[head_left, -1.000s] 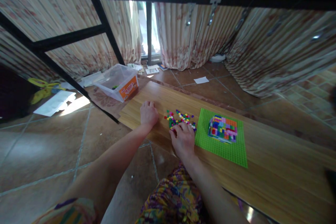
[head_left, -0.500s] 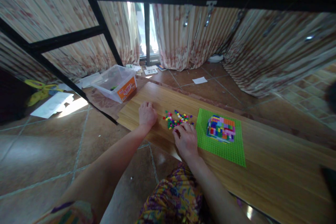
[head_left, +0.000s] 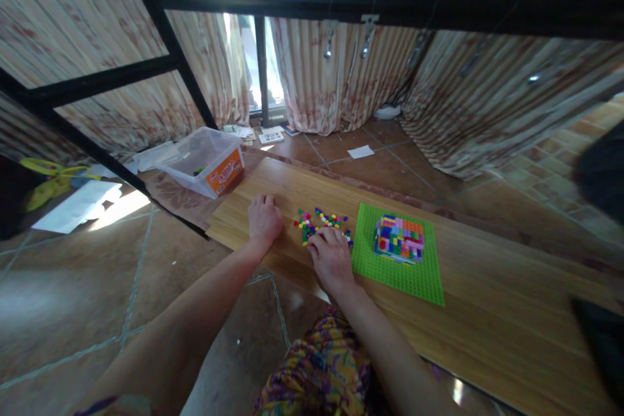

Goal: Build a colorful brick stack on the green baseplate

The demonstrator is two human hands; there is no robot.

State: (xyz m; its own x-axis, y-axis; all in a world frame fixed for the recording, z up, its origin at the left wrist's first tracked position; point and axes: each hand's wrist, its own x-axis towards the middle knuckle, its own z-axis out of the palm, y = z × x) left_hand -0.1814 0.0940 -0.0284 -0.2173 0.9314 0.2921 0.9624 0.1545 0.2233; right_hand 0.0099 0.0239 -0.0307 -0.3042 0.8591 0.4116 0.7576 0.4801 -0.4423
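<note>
My left hand point(head_left: 266, 218) rests on the wooden board, left of a scatter of small colourful toy bricks point(head_left: 307, 226). Its fingers are curled under, and whatever they may hold is hidden. Over the near side of those bricks lies my right hand point(head_left: 332, 257), its fingers bent and drawn together at the pile. I cannot make out what is between the fingertips. Right of that hand, a green baseplate point(head_left: 397, 283) carries a block of many-coloured bricks point(head_left: 400, 238) built up in layers. Neither hand touches the plate.
The long wooden board point(head_left: 487, 312) runs to the right. A clear plastic bin point(head_left: 199, 159) with an orange label stands beyond its left end. Black metal bars point(head_left: 341, 3) cross above the far side. Papers point(head_left: 361, 152) lie on the tiled floor, and a dark object point(head_left: 602, 344) shows at right.
My right hand has turned and its fingers have drawn in over the bricks. The left hand stays put on the board. The whole view has shifted slightly.
</note>
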